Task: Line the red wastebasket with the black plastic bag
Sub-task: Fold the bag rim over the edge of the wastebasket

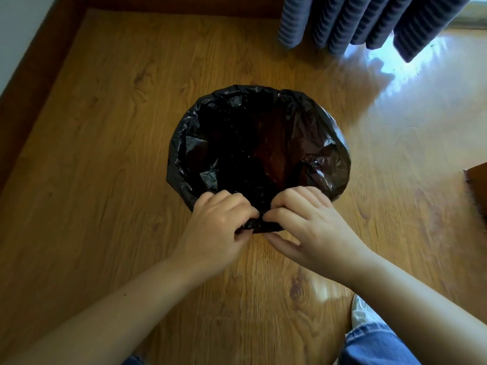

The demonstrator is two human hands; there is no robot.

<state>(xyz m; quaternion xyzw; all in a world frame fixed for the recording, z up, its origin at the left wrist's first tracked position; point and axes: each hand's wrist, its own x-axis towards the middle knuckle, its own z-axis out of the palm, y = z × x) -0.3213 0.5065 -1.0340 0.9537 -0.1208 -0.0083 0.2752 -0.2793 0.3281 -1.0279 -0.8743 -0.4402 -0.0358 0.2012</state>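
The black plastic bag [237, 143] sits inside the wastebasket on the wooden floor, its mouth spread wide and folded over the rim all round. The red wastebasket shows only as a reddish tint [274, 148] through the thin plastic; its outside is hidden by the bag. My left hand [218, 222] and my right hand [308, 222] meet at the near edge of the rim. Both pinch a bunched piece of the bag's edge between fingers and thumbs.
A grey ribbed curtain [350, 19] hangs at the back right, with bright light on the floor [411, 75] beneath it. A wooden skirting [44, 67] runs along the left wall. A brown box corner [478, 180] is at the right edge. My jeans-clad knee [382, 343] is at bottom right.
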